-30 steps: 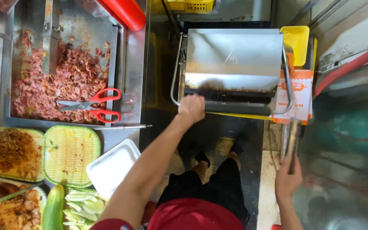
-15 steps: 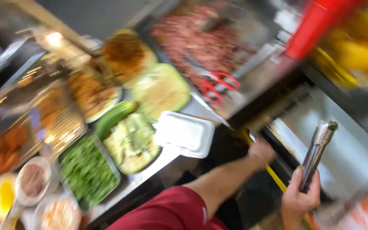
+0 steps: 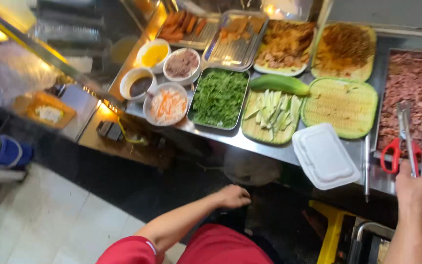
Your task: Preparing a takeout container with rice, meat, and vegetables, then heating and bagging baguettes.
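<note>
My right hand [image 3: 420, 188] grips a pair of metal tongs [image 3: 412, 139] at the counter's right end, their tips over a steel tray of shredded reddish meat [image 3: 409, 95]. Red-handled scissors [image 3: 392, 151] lie on that tray's near edge beside the tongs. My left hand [image 3: 233, 196] hangs below the counter's front edge with loosely curled fingers, holding nothing, near a round dark object [image 3: 250, 168] in the shadow. A white foam lid [image 3: 324, 156] rests on the counter between my hands.
The steel counter [image 3: 230, 139] carries a tray of green herbs [image 3: 219, 98], sliced cucumber on a green plate [image 3: 268, 115], an empty green plate [image 3: 340, 105], several sauce bowls [image 3: 167, 78] and trays of cooked food [image 3: 289, 44]. A yellow frame [image 3: 330, 230] stands below right. White floor tiles lie at lower left.
My view swung from the grill box on the right to the food counter. My left hand left the grill lid and dropped below the counter. My right hand raised the tongs over the meat tray.
</note>
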